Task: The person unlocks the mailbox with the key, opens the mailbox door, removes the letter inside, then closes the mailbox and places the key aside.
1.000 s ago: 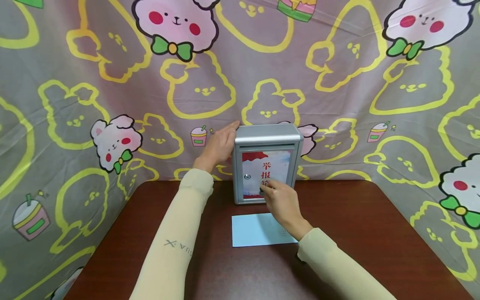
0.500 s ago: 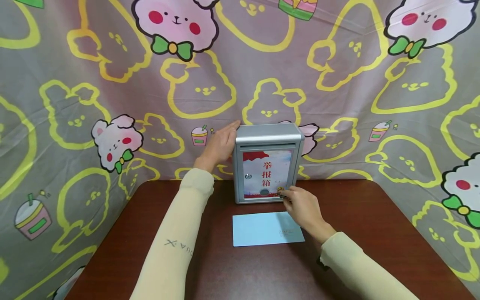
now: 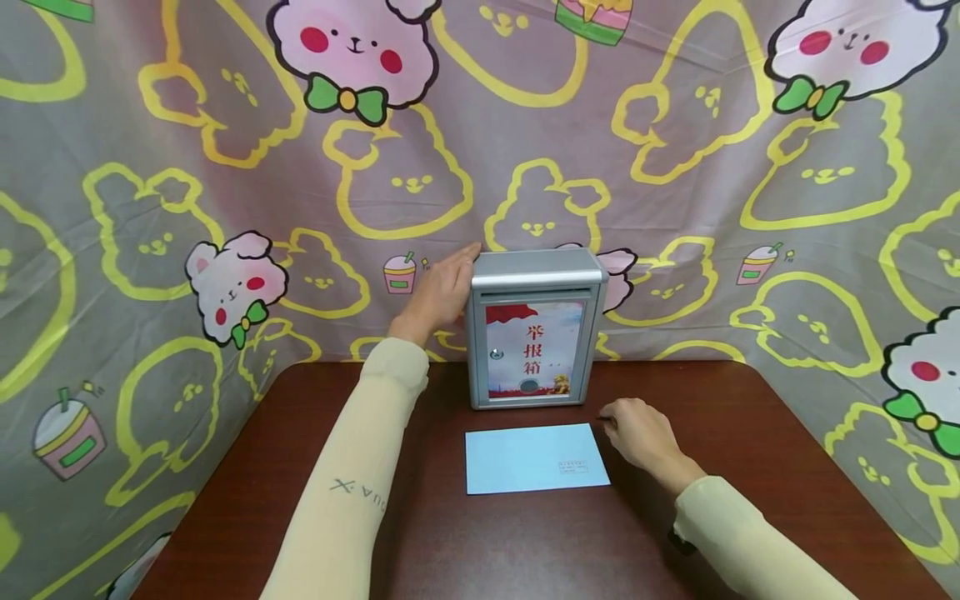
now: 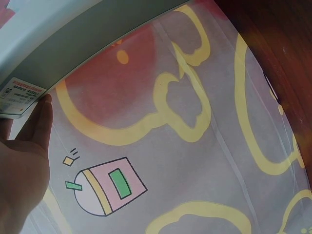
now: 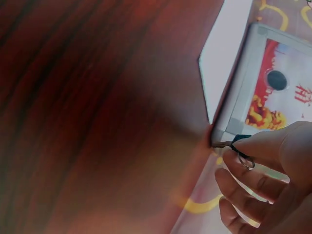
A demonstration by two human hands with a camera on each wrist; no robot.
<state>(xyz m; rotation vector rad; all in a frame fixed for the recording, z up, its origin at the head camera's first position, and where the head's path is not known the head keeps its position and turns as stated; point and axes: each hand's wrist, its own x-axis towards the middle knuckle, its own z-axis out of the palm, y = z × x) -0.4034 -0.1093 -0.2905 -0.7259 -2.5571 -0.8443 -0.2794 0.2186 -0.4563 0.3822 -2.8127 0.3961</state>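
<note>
A silver-grey metal letter box [image 3: 536,267] stands upright at the back of the table, its front panel printed in red characters, with a round lock [image 3: 497,354] at the panel's left. My left hand [image 3: 442,287] rests against the box's upper left side; the left wrist view shows its fingers at a label [image 4: 22,92] on the box. To the right of the box, just above the table, my right hand [image 3: 641,429] pinches a key [image 5: 239,144] with a dark head and a metal ring. A light blue envelope [image 3: 517,458] lies flat before the box.
The brown table [image 3: 465,550] ends at the back against a patterned cloth [image 3: 420,183], which also hangs along both sides. The box stands close to that cloth. The envelope's right edge lies near the right hand.
My right hand has moved from the front of the box to the right and down toward the table, still pinching the key. The left hand and the box stay in place.
</note>
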